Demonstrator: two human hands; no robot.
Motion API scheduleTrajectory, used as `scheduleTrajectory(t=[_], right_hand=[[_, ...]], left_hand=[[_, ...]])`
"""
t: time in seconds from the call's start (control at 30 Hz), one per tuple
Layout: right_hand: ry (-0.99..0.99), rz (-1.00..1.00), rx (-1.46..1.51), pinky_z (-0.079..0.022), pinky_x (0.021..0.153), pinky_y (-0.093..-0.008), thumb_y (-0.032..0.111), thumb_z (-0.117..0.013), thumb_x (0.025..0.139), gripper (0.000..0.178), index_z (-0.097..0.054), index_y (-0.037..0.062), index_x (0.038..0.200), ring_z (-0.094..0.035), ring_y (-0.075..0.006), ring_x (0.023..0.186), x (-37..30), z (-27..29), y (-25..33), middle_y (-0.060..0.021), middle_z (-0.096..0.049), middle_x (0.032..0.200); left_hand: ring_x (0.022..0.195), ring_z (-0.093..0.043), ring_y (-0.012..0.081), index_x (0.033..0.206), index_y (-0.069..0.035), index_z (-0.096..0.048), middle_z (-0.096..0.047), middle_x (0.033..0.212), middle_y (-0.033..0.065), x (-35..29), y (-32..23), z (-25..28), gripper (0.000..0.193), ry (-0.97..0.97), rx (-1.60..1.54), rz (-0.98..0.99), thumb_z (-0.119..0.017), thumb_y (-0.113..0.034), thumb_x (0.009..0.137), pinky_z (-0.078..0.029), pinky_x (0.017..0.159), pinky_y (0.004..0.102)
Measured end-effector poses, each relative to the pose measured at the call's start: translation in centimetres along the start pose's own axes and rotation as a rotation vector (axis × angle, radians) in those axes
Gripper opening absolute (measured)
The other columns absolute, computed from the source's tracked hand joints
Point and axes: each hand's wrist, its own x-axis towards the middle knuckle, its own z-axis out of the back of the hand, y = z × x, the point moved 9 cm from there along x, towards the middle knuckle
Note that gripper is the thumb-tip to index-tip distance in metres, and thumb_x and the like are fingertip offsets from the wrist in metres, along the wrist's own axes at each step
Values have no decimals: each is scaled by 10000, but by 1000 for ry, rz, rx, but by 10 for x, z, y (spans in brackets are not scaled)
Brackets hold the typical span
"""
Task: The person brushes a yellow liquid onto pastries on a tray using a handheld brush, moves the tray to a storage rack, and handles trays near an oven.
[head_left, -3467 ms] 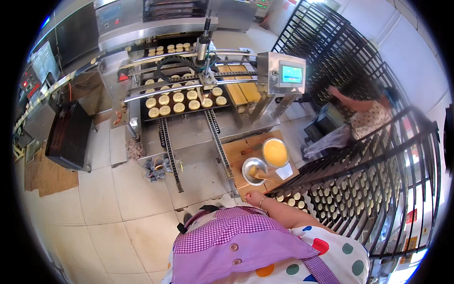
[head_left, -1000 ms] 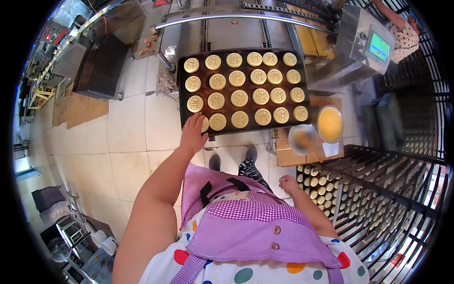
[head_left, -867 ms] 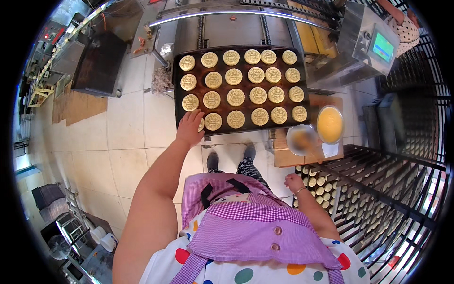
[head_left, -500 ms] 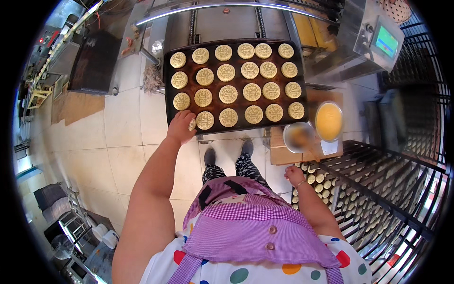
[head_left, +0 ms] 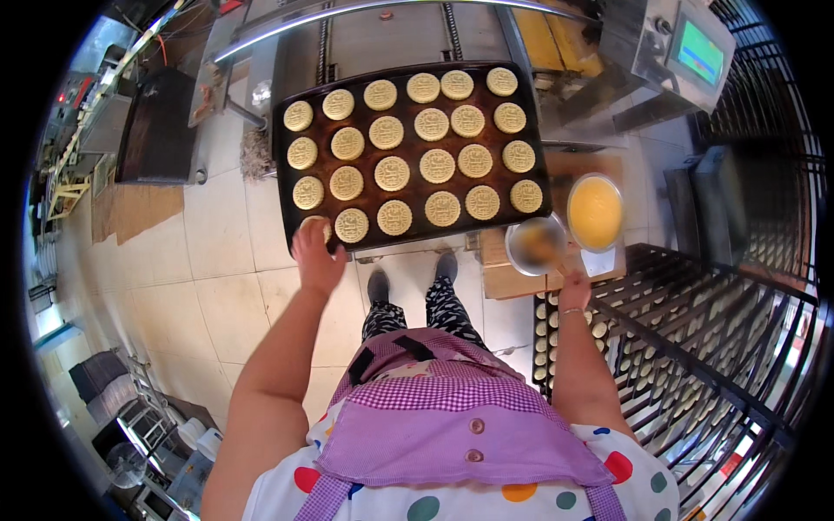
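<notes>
Baking tray: dark and flat, in front of the person, at the near end of the steel machine; it bears four rows of six round, pale, embossed cakes.
Tray's long axis: crosswise, slightly slanted, the right end farther from the body.
Left hand: at the tray's near left corner, fingers bent over the corner cake, thumb spread apart from them; whether they grip cake or rim cannot be told.
Wooden handle: slopes out of the metal bowl, down and rightward toward the person; the tool's head inside is blurred.
Right hand: at the handle's outer end, fingers curled; how firmly they close on it, if at all, is too small to tell.
Nearer hand: the right for the handle, which lies just ahead and a little left of its fingers; the left is well apart, across the tray.
Beside the metal bowl: a bowl of yellow liquid, near the tray's right end.
</notes>
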Motion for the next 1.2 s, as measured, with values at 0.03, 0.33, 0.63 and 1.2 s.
scheduleTrajectory(t=[0.03,0.33,0.63,1.2], right_hand=[[-44,-32,21,-483,800,-396,188,-588,791,318,-608,-20,1031,-612,-330,911,12,5,-16,-207,-627,992],[175,-620,368,-468,575,-334,180,-647,786,397,-536,-27,1107,-531,-186,728,30,-47,-118,-121,-564,957],[148,-261,760,-461,643,-219,18,-656,778,254,-614,21,1029,-570,-103,725,39,0,36,-30,-614,808],[132,49,424,-478,732,-298,85,-592,824,225,-608,-4,1029,-620,-190,830,120,-34,92,-96,-651,908]], left_hand=[[1130,-412,339,1170,-61,-481,-459,1201,151,-14,-13,-9,555,12,-74,-52,-676,-93,651,-316,972,459],[938,-539,257,1097,-39,-457,-508,995,98,-86,-31,-148,245,92,-1566,1244,-545,-110,880,-479,819,380],[869,-582,284,1085,-5,-382,-530,1010,150,-63,-2,-168,232,-56,-1549,1263,-473,13,871,-529,747,394],[904,-591,240,1028,-16,-485,-567,944,103,-77,6,-141,125,128,-1398,1446,-496,-74,918,-546,781,316]])
